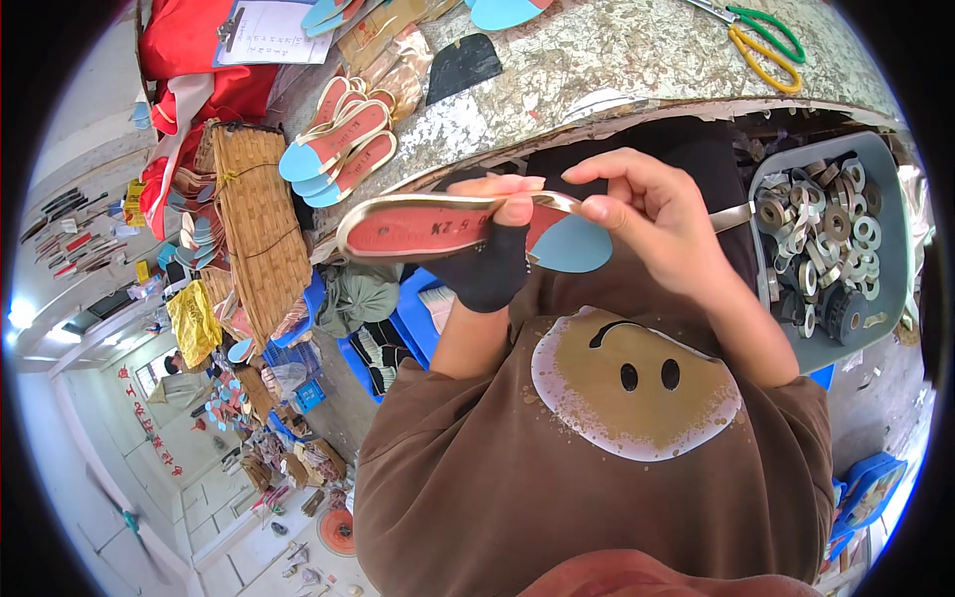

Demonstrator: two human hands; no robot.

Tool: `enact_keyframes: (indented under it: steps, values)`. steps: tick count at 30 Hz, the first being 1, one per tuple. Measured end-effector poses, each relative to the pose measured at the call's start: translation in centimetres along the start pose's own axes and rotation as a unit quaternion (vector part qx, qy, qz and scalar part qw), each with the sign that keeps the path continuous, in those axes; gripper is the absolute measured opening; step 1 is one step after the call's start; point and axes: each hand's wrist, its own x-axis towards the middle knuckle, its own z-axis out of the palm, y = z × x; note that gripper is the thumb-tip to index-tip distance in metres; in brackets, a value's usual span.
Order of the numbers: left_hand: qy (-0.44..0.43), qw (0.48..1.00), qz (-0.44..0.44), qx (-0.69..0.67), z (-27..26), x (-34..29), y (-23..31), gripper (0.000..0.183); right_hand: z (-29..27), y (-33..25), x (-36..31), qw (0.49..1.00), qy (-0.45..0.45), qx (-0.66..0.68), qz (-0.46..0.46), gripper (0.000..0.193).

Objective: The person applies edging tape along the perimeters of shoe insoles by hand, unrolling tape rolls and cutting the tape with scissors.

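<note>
A shoe insole [418,231], red with a blue end piece [572,249] and a shiny pale-gold edge, is held up in front of my chest. My left hand [492,254], in a black fingerless glove, grips its middle between thumb and fingers. At the blue end, my right hand [657,224] has its thumb against the insole's edge and its other fingers curled, the index fingertip raised apart. A narrow gold strip [733,216] runs from behind my right hand toward the grey tub. The strip's path inside the hand is partly hidden.
Several similar insoles [343,144] lie stacked on the worn table [587,70]. Scissors [766,55] with green and yellow handles, a black flat piece [463,68] and a clipboard [274,30] lie there too. A grey tub [900,224] of tape rolls stands right; a woven bamboo basket [259,229] stands left.
</note>
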Motion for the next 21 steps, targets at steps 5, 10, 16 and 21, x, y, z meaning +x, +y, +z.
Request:
enact_keyframes:
  steps: [5, 10, 16, 21]
  values:
    - [0.059, 0.998, 0.016, 0.018, 0.5, 0.0, -0.3, 0.018, 1.2, 0.2, 0.6, 0.956, 0.062, -0.220, -0.182, 0.010]
    - [-0.008, 0.994, -0.010, 0.105, 0.8, -0.2, -0.7, 0.012, -0.5, 0.5, 2.0, 0.986, -0.010, -0.149, -0.078, 0.016]
    - [-0.171, 0.978, -0.073, 0.094, 0.8, 1.4, -2.2, 0.032, -1.3, 2.5, 1.9, 0.995, 0.006, -0.094, -0.045, 0.014]
    - [-0.274, 0.952, -0.137, 0.029, 0.0, 2.4, -3.5, 0.068, -1.6, 3.0, 2.1, 0.999, -0.005, -0.040, -0.011, 0.013]
